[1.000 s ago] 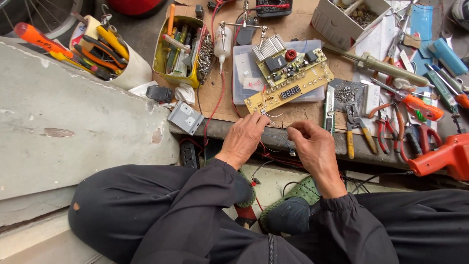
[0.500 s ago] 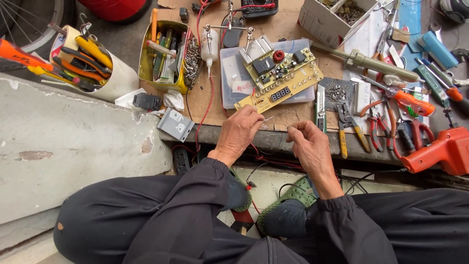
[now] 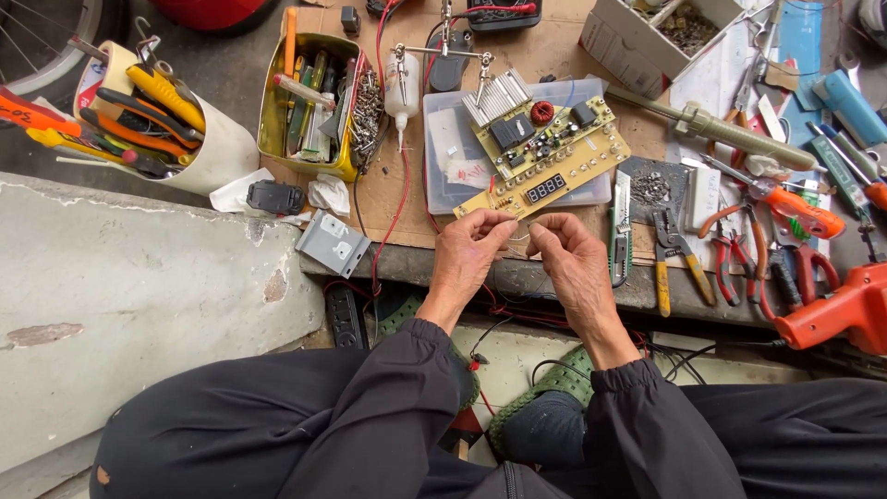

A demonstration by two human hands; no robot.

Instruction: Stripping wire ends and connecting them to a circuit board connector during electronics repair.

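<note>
Left hand (image 3: pixel 467 254) and right hand (image 3: pixel 571 259) are at frame centre, fingertips close together, each grip pinched on a thin pale wire (image 3: pixel 519 238) stretched between them. The wire lies just below the yellow circuit board (image 3: pixel 545 157), which rests on a clear plastic box (image 3: pixel 443 176) on the surface (image 3: pixel 554 55). Pliers (image 3: pixel 679 263) lie to the right.

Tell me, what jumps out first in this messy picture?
The yellow circuit board lies in the middle, on a clear plastic box. Just below it, the left hand and right hand pinch something thin between them. An orange power tool sits at the far right edge.
</note>
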